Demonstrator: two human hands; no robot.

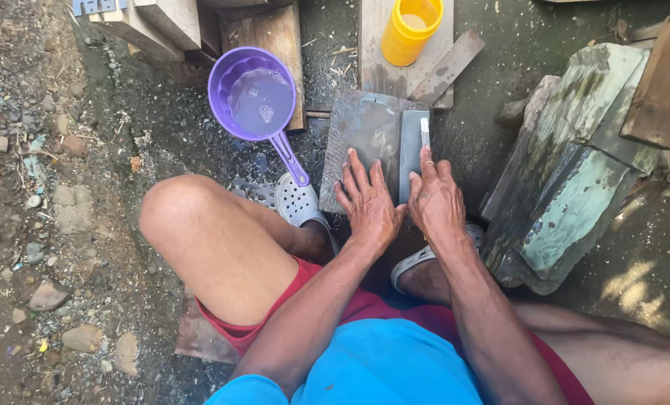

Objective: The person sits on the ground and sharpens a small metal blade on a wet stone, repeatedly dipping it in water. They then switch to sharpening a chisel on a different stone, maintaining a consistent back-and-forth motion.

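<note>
Gravelly wet ground, outdoors. Purple dipper (256,97) of water at left. Left hand (368,202) flat, fingers spread, on wet board (361,131). Right hand (434,196) presses blade (425,133) onto grey whetstone (411,142). Yellow jar (410,30) behind; stone block (575,165) at right.

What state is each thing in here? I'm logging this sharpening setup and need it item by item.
Purple dipper: upright, holding water.
Yellow container: upright, open, no lid.
Wet board: flat, wet.
Grey stone: flat on board.
Metal piece: pressed on stone.
Left hand: flat on board.
Right hand: fingers pressing metal piece.
</note>
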